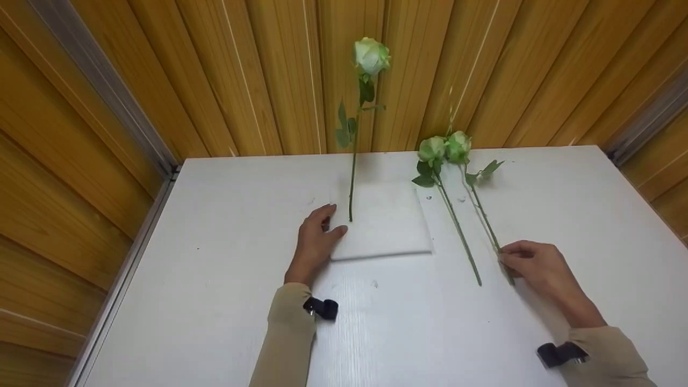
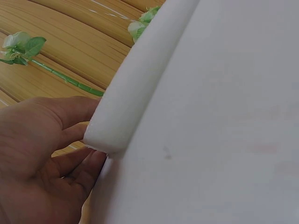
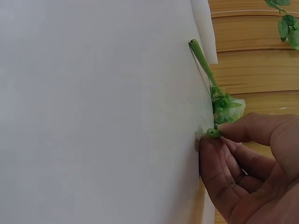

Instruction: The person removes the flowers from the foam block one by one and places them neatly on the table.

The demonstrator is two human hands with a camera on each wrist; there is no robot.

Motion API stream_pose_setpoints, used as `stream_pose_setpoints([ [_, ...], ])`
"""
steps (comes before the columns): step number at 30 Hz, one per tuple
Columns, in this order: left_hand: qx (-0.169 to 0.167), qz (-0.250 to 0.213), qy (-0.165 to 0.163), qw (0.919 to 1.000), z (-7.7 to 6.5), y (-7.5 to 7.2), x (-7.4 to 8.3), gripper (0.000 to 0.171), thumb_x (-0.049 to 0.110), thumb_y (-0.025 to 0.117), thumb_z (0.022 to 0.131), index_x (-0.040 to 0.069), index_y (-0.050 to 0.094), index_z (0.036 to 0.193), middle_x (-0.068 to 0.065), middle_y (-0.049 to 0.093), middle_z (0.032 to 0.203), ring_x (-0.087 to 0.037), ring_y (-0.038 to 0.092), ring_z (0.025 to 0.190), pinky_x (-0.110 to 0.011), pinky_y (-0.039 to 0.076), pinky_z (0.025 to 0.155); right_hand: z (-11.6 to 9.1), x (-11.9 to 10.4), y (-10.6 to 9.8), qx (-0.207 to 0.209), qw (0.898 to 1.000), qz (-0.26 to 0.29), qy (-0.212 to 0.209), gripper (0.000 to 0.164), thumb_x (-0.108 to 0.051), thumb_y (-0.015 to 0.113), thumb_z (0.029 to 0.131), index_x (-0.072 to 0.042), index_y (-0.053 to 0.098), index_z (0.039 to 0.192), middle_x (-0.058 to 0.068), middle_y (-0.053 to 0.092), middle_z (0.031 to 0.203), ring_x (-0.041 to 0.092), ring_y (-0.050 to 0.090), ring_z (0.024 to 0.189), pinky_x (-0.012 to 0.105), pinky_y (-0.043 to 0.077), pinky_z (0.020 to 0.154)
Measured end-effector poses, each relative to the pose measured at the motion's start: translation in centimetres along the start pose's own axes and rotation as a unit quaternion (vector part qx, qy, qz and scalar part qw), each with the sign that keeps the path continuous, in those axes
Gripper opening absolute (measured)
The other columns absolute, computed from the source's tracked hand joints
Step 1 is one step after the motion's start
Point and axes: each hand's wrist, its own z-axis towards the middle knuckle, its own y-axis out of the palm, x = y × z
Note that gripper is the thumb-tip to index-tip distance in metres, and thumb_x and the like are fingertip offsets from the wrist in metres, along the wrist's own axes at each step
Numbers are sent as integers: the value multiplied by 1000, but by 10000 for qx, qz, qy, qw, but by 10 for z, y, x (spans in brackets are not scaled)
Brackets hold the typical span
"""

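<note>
While the left hand [image 1: 314,242] holds the left edge of a white block [image 1: 387,226] on the table [image 1: 215,290], the right hand [image 1: 543,269], seen from the head, pinches the stem of the right-hand lying rose [image 1: 482,208] close to its near end; an upright rose [image 1: 366,88] stands with its stem foot at the left part of the block; the left-hand lying rose [image 1: 453,214] lies between the block and the pinched stem, untouched, its bloom at the far side beside the other's.

From the left wrist, the fingers bend about the end of the block, apparently to steady it; whether they press hard, I cannot tell.

From the right wrist, thumb and fingertips close on the stem, its cut end showing just beyond them; the neighbouring stem lies apart from the hand.

My reading is that one rose is set and the step in hand is taking up a second; the next move would call for a firm pinch, a lift clear of the neighbouring bloom and leaves, then a turn to bring the cut end down over the block, with the left hand keeping it steady.
</note>
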Motion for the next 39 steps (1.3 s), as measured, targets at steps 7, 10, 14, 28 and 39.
stream_pose_setpoints([
  [7,-17,-28,-54,10000,-1,0,0,57,8,77,98,0,57,151,-17,55,153,-32,58,131,-40,50,111,1,-3,1,86,9994,-270,-214,28,-9,71,100,10,72,120,17,76,105,13,69,84,21,57,67],
  [10,-20,-48,-70,10000,-1,0,0,57,9,77,98,1,57,151,-17,54,154,-32,57,132,-40,50,111,2,-4,1,109,9988,-403,-249,30,-10,70,100,9,71,123,14,75,103,15,69,84,21,55,65],
  [14,-17,-62,-76,10000,-1,0,1,57,9,77,98,0,57,151,-16,54,154,-31,57,133,-39,50,112,3,-5,1,149,9982,-511,-277,30,-8,69,99,8,70,124,12,74,103,17,70,84,23,54,64],
  [28,21,-85,-98,9999,0,1,1,57,8,77,98,0,57,151,-17,54,155,-31,56,135,-38,49,113,7,-24,4,1037,9897,-625,-763,27,-15,71,101,0,75,123,14,76,107,29,68,101,13,47,74],
  [39,45,-159,-68,9998,-1,2,1,58,6,77,97,-1,56,151,-18,53,155,-32,55,137,-37,48,114,16,-54,22,1129,9845,113,-1337,27,-14,75,101,2,75,122,16,76,111,-7,62,93,6,50,82],
])
